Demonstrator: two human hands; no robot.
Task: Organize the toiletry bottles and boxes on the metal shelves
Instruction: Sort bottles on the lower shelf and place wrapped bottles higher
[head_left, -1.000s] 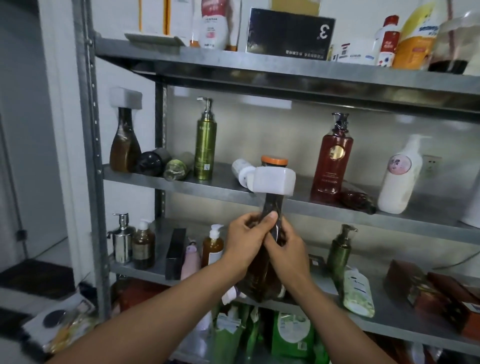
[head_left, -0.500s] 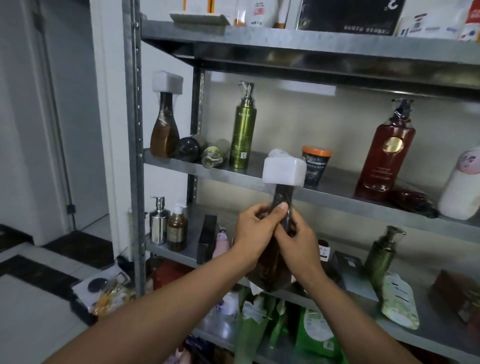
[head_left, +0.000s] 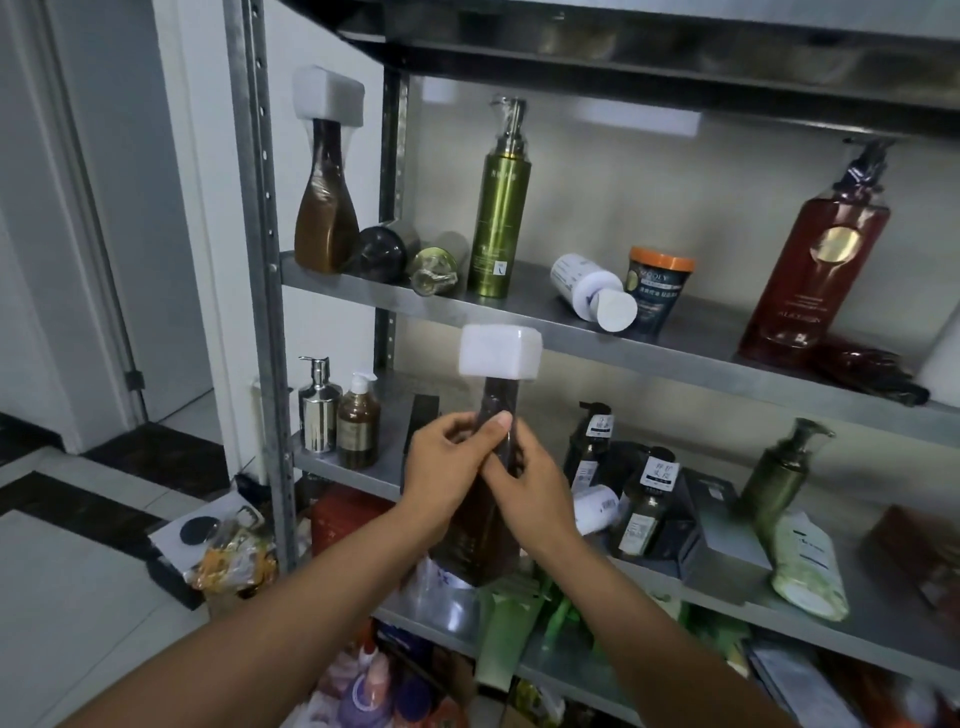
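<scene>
Two hands share one neck; at the left end of the grey metal middle shelf (head_left: 691, 343) stands a brown waisted bottle with a white block cap (head_left: 324, 218); further right the left hand (head_left: 447, 467) curls round the neck of a matching dark brown white-capped bottle (head_left: 483, 545), upright in the air before the shelves; the right hand (head_left: 530, 488) grips that neck opposite.

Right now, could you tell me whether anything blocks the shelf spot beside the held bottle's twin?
Yes. Right of the twin, a dark bottle and a green bottle lie on their sides, filling that spot up to the upright pump bottle.
</scene>
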